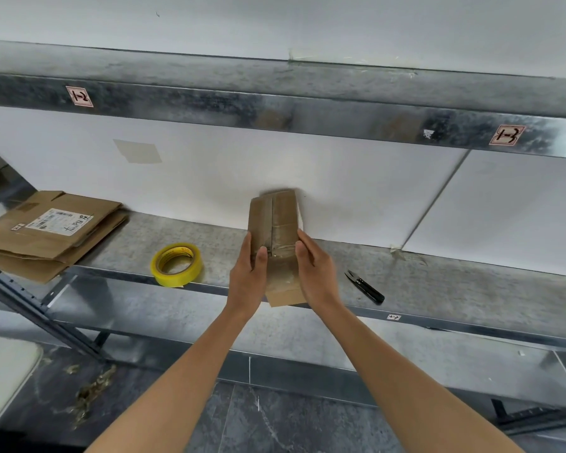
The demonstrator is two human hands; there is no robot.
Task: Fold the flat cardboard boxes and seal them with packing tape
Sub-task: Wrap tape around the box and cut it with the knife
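A small brown cardboard box, with clear tape along its seam, stands upright above the front part of the metal shelf. My left hand grips its left side, thumb laid on the front face. My right hand holds its right side, fingers flat along the edge. A loose flap hangs down between my wrists. A roll of yellow packing tape lies on the shelf to the left of my hands. Flat cardboard boxes are stacked at the far left.
Small black snips lie on the shelf to the right of my hands. A white wall panel backs the shelf, and an upper metal shelf beam runs overhead. Tape scraps litter the dark floor at lower left.
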